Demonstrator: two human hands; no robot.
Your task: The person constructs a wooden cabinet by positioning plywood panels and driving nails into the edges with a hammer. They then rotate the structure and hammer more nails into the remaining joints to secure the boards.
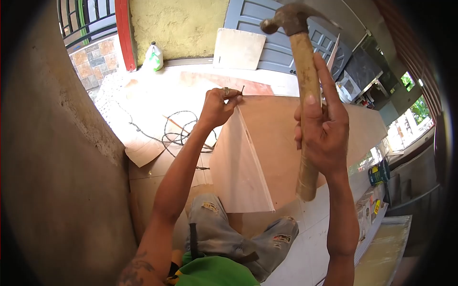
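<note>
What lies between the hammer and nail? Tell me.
Only open air: in the head view, the hammer is apart from the nail, with door and white board behind.

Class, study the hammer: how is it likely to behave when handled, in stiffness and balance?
The hammer is probably stiff, since its thick wood-coloured handle shows no bend. It is likely top-heavy, as the dark, metal-looking head sits at one end, above the right hand. Laid down, it seems unlikely to roll far, because the head juts out sideways.

Open air parted the left hand [220, 108] from the hammer [307, 66] before me; beneath both, a wooden panel [274, 143] blocked downward passage.
</note>
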